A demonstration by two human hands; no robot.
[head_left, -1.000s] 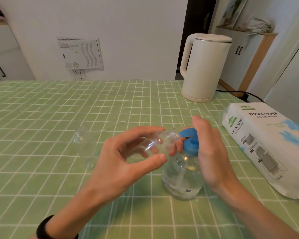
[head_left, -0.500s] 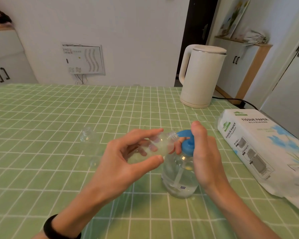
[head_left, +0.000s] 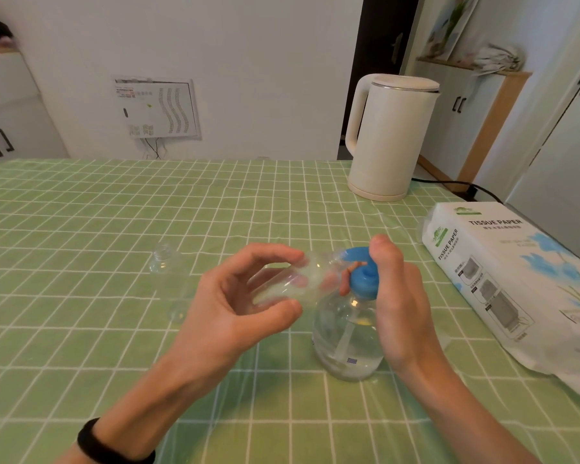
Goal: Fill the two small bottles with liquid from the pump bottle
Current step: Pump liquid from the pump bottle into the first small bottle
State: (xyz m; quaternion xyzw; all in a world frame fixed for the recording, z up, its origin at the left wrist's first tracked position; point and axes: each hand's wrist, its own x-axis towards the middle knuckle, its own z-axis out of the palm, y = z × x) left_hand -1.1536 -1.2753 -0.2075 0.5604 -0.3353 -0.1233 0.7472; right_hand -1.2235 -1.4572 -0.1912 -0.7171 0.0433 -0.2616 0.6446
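My left hand [head_left: 238, 306] holds a small clear bottle [head_left: 295, 283] on its side, its open mouth at the nozzle of the pump bottle's blue head [head_left: 362, 279]. The clear pump bottle [head_left: 345, 339] stands on the green checked tablecloth [head_left: 81, 296], partly filled with liquid. My right hand [head_left: 399, 296] wraps the pump bottle's right side, with the thumb on top of the blue head. A second small clear bottle [head_left: 168, 283] stands upright on the cloth to the left, apart from both hands.
A cream electric kettle [head_left: 385, 139] stands at the back right, its black cord running off the table. A white pack of tissue paper [head_left: 516, 279] lies along the right edge. White cabinets and a wall stand behind the table.
The small bottle's mouth has stayed at the pump nozzle. My hands hold the same grip while the view has shifted slightly.
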